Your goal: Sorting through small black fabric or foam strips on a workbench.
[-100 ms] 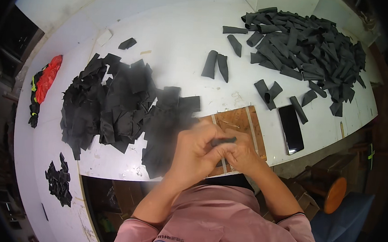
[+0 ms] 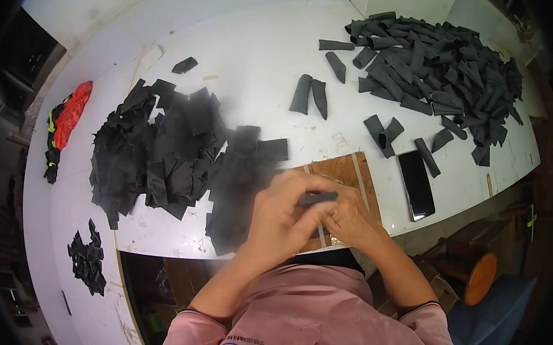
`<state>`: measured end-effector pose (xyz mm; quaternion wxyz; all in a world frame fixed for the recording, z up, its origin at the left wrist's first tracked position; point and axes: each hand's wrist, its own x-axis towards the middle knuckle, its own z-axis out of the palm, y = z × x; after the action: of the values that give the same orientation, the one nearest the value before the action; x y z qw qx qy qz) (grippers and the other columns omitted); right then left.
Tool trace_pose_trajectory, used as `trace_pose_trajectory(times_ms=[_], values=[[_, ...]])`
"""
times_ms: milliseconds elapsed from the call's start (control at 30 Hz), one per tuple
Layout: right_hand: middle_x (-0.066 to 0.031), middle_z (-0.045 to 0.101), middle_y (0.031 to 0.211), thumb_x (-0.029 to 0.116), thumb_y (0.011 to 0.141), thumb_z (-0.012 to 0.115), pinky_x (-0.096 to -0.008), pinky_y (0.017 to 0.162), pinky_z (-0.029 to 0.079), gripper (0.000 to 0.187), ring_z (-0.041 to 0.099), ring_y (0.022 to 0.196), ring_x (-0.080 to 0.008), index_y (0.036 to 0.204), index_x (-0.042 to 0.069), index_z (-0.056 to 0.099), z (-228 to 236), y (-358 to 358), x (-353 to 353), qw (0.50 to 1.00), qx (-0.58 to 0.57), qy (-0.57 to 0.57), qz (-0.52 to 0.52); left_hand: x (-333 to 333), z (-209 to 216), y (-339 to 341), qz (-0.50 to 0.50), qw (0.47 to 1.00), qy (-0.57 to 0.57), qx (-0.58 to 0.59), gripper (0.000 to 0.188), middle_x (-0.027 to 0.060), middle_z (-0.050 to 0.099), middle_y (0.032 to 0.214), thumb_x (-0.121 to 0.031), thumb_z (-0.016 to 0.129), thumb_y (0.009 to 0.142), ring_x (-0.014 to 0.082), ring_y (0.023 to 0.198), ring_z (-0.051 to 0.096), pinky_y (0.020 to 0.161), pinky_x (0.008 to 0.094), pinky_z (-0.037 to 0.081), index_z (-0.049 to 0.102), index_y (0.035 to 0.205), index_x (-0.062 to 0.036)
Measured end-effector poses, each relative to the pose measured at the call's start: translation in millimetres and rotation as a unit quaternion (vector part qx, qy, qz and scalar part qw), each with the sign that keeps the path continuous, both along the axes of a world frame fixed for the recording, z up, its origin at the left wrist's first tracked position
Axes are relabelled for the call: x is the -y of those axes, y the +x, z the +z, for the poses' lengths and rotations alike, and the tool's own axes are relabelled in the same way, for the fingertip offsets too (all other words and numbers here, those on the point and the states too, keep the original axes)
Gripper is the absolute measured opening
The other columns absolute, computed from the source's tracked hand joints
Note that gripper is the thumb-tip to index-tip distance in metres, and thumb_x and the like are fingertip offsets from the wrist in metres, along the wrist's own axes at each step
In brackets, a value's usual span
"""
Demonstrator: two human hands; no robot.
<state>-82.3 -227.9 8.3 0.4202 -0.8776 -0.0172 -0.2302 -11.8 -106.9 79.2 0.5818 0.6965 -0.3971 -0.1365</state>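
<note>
A small dark grey tube-like piece [image 2: 317,199] sits between my two hands, above a brown wooden board [image 2: 347,171] with pale strips. My left hand [image 2: 283,208] curls round its left end with thumb and fingers closed. At its other end my right hand [image 2: 352,221] closes on it too; some of those fingers are hidden. Just left of my left hand lies a pile of flat black fabric pieces [image 2: 241,170], partly covered by that hand. Several rolled dark tubes lie beyond the board, among them a pair of tubes [image 2: 301,94] standing apart from the rest.
At the far right is a large heap of dark tubes [image 2: 437,68]. A black phone [image 2: 416,185] lies right of the board, near the white table's edge. More black pieces [image 2: 176,146] spread to the left, with a small black pile [image 2: 87,262] and a red bag [image 2: 73,115] beyond.
My left hand's thumb and fingers have shifted slightly round the dark tube-like piece. The whole view has moved a little; the things on the table look unchanged.
</note>
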Motion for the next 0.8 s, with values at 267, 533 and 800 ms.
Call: trace_pose_trajectory(times_ms=[267,533,800], values=[[-0.0121,0.054,0.068,0.014,0.071,0.058,-0.0377,0.058,0.043,0.013,0.054,0.064,-0.0285,0.073,0.002,0.056,40,2,11,0.992,-0.068,-0.1,0.036,-10,-5,-4,-0.008,0.975,-0.152,-0.161,0.014,0.0086,0.061,0.078,0.002,0.062,0.073,0.0109,0.068,0.054,0.057,0.0212,0.042,0.062,0.087,0.0021],[-0.0124,0.055,0.066,0.017,0.071,0.06,-0.0374,0.055,0.044,0.017,0.055,0.062,-0.0299,0.07,0.001,0.053,5,1,0,0.999,-0.039,-0.019,0.015,-9,-6,6,0.002,0.999,-0.031,-0.009,0.009,0.0083,0.061,0.073,0.002,0.064,0.071,0.0072,0.058,0.052,0.048,0.0171,0.04,0.061,0.08,0.0041],[-0.0122,0.054,0.062,0.022,0.074,0.061,-0.0374,0.053,0.043,0.024,0.054,0.06,-0.0295,0.068,0.001,0.053,43,0,0,0.991,-0.075,-0.109,0.018,-19,-24,1,0.005,0.859,-0.397,-0.324,0.012,0.0198,0.059,0.09,-0.005,0.049,0.084,0.0272,0.086,0.057,0.081,0.0382,0.044,0.056,0.086,0.0041]])
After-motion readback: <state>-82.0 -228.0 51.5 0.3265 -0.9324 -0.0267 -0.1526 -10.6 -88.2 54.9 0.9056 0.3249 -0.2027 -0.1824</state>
